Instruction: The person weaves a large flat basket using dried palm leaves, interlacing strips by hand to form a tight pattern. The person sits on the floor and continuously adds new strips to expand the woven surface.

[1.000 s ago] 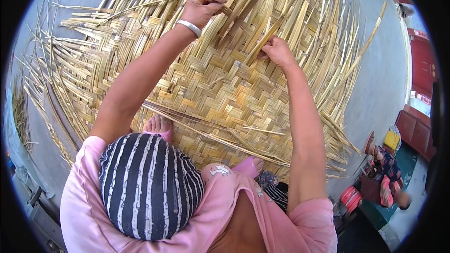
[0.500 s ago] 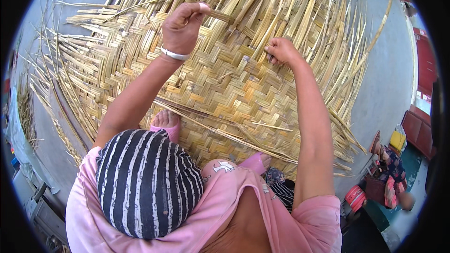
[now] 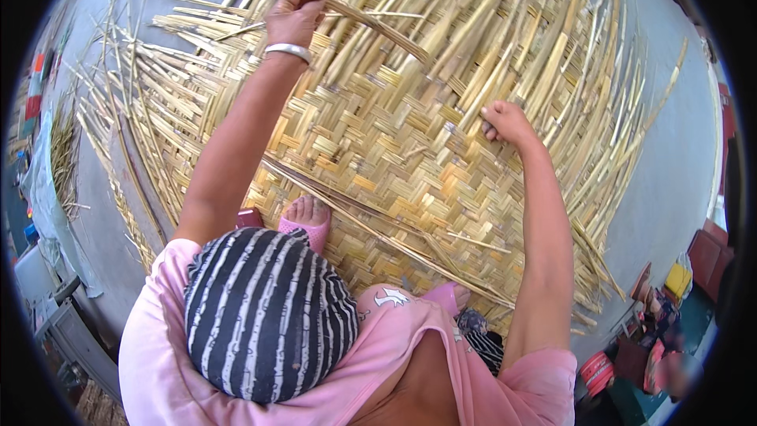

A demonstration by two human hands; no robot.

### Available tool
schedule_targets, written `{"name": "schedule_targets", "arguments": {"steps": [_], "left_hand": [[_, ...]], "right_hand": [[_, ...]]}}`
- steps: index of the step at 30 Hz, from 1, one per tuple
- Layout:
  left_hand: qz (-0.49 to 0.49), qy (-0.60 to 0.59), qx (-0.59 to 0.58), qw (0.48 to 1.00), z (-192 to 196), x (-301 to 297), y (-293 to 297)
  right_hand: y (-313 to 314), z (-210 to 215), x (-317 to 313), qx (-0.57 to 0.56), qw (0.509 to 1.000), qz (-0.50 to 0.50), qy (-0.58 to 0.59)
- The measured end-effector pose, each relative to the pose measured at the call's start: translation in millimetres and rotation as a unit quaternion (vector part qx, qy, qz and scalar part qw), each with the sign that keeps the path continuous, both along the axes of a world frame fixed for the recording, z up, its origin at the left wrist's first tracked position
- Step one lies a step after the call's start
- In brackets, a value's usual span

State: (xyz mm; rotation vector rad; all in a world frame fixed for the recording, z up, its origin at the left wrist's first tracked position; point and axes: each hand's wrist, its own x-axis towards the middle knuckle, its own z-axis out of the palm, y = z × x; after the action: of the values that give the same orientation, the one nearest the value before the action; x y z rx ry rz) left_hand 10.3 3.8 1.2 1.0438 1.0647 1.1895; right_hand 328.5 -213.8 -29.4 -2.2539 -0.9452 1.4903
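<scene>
1 long strip (image 3: 378,26) runs from the frame's upper left to upper centre, long axis slanting down to the right, right end over the woven mat (image 3: 386,122). Left hand (image 3: 292,20), upper left of centre: thumb and fingers pinching it partway along. Right hand (image 3: 509,123), right of centre: fingers curled in; can't tell if it grips anything.
</scene>
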Motion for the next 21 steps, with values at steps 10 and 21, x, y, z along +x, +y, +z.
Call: {"name": "schedule_targets", "arguments": {"steps": [10,21], "left_hand": [[0.046,0.084,-0.177,0.980,-55.3,-6.1,41.8],[0.087,0.159,-0.136,0.974,-66.0,-39.9,103.9]], "right_hand": [[-7.1,-12.8,10.9,0.017,0.999,-0.006,0.038],[-6.1,-8.2,9.6,0.041,0.999,-0.006,0.033]]}}
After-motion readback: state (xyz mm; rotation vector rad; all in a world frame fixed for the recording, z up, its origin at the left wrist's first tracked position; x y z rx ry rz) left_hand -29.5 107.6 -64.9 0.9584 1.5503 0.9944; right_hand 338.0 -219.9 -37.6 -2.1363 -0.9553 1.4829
